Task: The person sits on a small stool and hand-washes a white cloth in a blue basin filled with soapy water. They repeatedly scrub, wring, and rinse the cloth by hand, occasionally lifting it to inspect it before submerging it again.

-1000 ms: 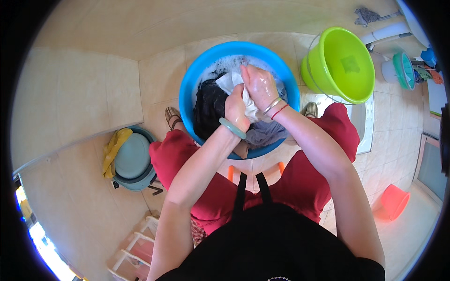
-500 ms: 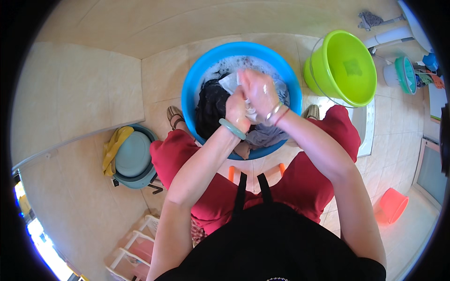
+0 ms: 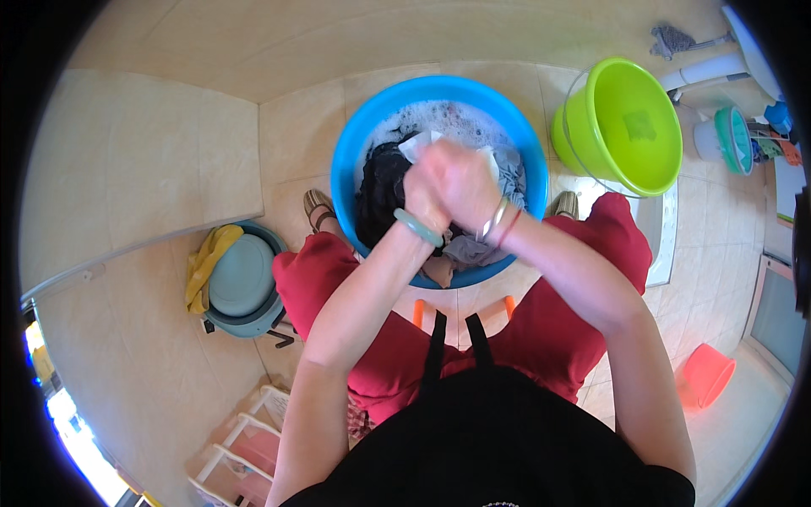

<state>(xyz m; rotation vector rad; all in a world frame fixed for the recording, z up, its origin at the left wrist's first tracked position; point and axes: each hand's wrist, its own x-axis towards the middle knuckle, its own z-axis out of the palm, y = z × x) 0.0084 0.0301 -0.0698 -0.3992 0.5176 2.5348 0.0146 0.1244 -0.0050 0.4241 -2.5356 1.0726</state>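
Observation:
Over a round blue basin my two hands press together around a white cloth. My left hand, with a jade-coloured bangle at the wrist, is closed on the cloth. Against it, and partly over it, my right hand is closed on the same cloth and slightly smeared by motion. Most of the cloth is hidden by the hands; a corner shows beyond the fingers. Black clothes lie at the basin's left, grey-blue clothes at its right. Soapy foam covers the water at the far side.
A lime-green bucket stands right of the basin. On the left is a grey-blue tub with a yellow cloth over its edge. A white rack stands at lower left, a pink bucket at right. My feet flank the basin.
My right hand has turned and closed in over my left, covering more of the white cloth. Both hands still hold it above the basin.

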